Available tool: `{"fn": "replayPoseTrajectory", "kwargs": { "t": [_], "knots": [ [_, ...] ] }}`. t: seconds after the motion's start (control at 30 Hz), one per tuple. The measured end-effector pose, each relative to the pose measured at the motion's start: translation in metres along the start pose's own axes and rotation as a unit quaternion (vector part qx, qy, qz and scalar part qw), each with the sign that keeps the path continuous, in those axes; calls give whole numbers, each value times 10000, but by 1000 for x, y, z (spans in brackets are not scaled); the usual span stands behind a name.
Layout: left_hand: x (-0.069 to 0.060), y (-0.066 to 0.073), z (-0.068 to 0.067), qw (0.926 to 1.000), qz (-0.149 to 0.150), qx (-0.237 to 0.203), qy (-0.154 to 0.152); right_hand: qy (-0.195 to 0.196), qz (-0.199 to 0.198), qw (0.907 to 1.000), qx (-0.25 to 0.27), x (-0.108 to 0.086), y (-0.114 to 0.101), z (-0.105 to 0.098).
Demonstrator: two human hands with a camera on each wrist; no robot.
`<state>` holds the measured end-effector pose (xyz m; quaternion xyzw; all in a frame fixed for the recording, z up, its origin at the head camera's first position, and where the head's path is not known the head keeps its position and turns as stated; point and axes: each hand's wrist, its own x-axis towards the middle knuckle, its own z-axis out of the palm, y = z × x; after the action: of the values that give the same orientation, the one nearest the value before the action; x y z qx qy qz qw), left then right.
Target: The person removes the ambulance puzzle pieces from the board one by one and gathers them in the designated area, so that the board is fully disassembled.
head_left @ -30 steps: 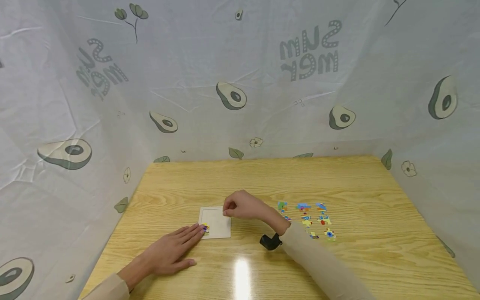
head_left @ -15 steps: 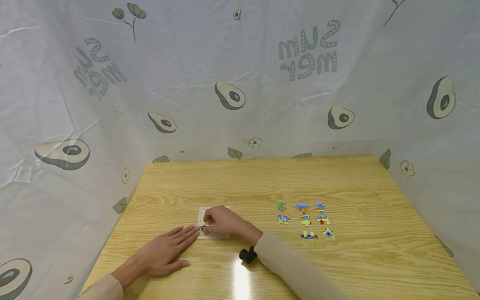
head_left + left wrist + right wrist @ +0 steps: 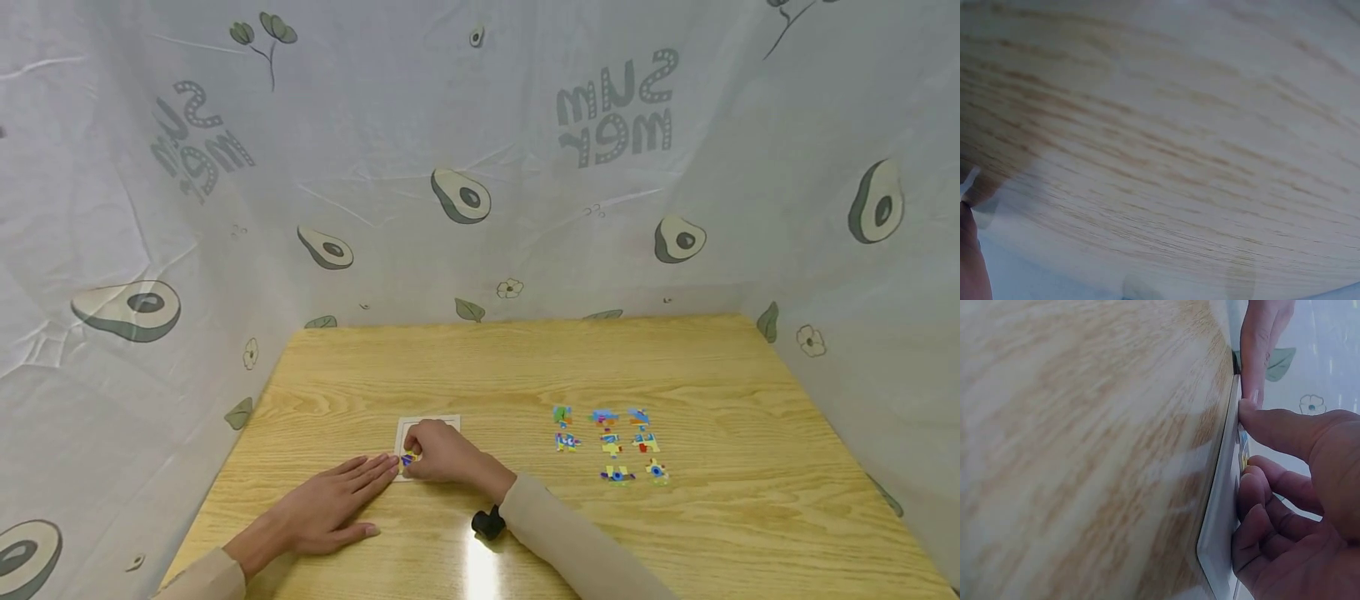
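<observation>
A small white puzzle board (image 3: 450, 419) lies flat on the table, left of centre. In its lower left part sits a purple and yellow puzzle piece (image 3: 408, 458), partly covered by fingers. My right hand (image 3: 446, 452) pinches this piece against the board between thumb and fingers; the right wrist view shows the colourful piece (image 3: 1244, 449) between them, with the other fingers curled on the board (image 3: 1219, 537). My left hand (image 3: 330, 504) lies flat, its fingertips touching the board's left edge. Only a bit of the left hand (image 3: 972, 256) enters the left wrist view.
Several loose puzzle pieces (image 3: 611, 446) lie in rough rows on the wooden table (image 3: 720, 533) to the right of the board. A white printed curtain (image 3: 390, 250) hangs round the back and sides. A black wrist camera (image 3: 487, 523) sits below my right wrist.
My right hand has come down and left from above the board's right side onto the puzzle piece. My left fingertips have drawn slightly left, off that piece.
</observation>
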<state>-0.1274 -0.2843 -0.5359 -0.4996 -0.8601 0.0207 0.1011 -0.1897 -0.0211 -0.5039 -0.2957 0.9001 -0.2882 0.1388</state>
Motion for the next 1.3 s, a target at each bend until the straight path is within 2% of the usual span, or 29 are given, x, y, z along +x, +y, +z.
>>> {"fn": "replayPoseTrajectory", "kwargs": {
  "t": [0.33, 0.8, 0.97, 1.3],
  "knots": [
    [0, 1, -2, 9997, -109, -142, -165, 43, 19, 10000, 68, 1, 1, 0],
    [1, 2, -2, 9996, -121, -188, -159, 101, -27, 9998, 168, -2, 0, 1],
    [0, 2, -1, 9996, -132, -151, -175, 215, -252, 9988, 357, -3, 0, 3],
    [0, 1, -1, 9996, -129, -136, -206, 381, -484, 9905, 1229, -9, 5, -9]
  ]
}}
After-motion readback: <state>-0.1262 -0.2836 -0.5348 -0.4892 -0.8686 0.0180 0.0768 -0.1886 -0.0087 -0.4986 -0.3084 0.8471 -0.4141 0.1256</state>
